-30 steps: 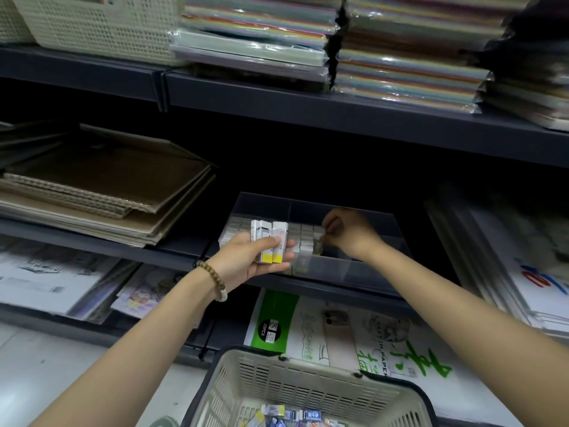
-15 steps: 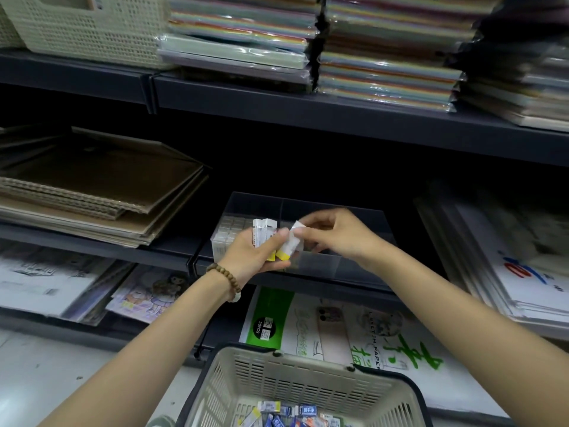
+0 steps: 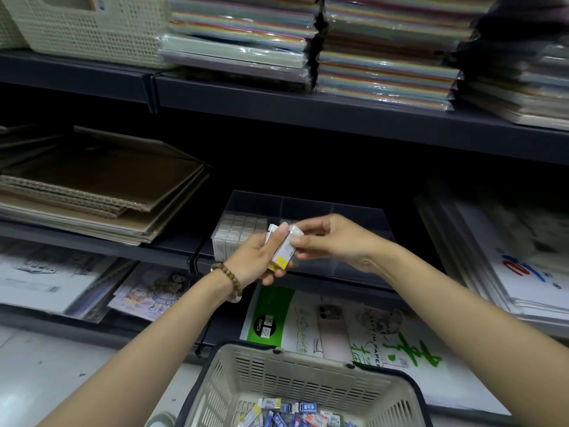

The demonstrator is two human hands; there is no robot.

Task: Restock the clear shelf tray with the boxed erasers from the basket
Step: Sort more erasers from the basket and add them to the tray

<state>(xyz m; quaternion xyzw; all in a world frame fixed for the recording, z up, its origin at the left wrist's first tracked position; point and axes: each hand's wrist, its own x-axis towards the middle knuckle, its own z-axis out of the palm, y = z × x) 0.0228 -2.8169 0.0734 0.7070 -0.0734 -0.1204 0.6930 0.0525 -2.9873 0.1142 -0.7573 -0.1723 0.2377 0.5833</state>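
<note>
both hands on boxed erasers before a dark shop shelf
left hand point(image 3: 251, 258) grips the boxed erasers point(image 3: 280, 255); right hand point(image 3: 337, 238) pinches one's top end, just before the clear tray point(image 3: 311, 204) on the dark shelf point(image 3: 101, 241); basket point(image 3: 308, 377) below, pale floor point(image 3: 46, 365) left.

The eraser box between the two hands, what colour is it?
The eraser box is white with a yellow lower end, seen best in the head view.

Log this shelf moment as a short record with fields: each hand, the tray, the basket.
left hand: holds a bunch of boxed erasers
right hand: pinches the top end of one box in that bunch
clear tray: rows of erasers in its left compartment
basket: below, loose erasers on its bottom
</note>
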